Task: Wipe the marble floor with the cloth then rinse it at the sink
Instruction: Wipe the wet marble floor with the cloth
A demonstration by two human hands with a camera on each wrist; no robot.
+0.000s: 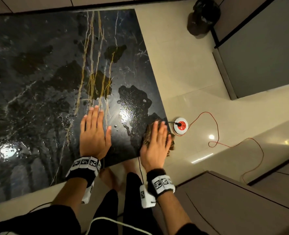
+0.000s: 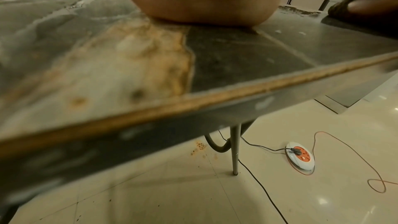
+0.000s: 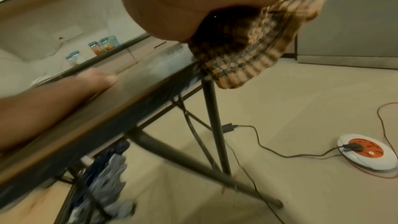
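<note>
Three views disagree on how much they give you. Your head camera shows the whole black marble counter (image 1: 38, 82), veined in gold and white and patched with wet puddles, with pale floor tiles (image 1: 182, 65) around it. Only your wrist cameras show that this slab stands raised on thin metal legs (image 3: 215, 117), with blurred blue-and-white fabric (image 3: 107, 168) beneath it, and jars (image 3: 101, 45) on a far ledge. Your left hand (image 1: 94, 133) lies flat on the marble, fingers straight and spread, holding nothing. Your right hand (image 1: 154, 146) presses flat on the checked brown-orange cloth (image 3: 247, 54) at the counter's near right corner; the right wrist view shows the cloth overhanging that edge. On the floor just beyond sits a round white-and-red socket reel (image 1: 181, 125) with its red cord (image 1: 213, 131).
</note>
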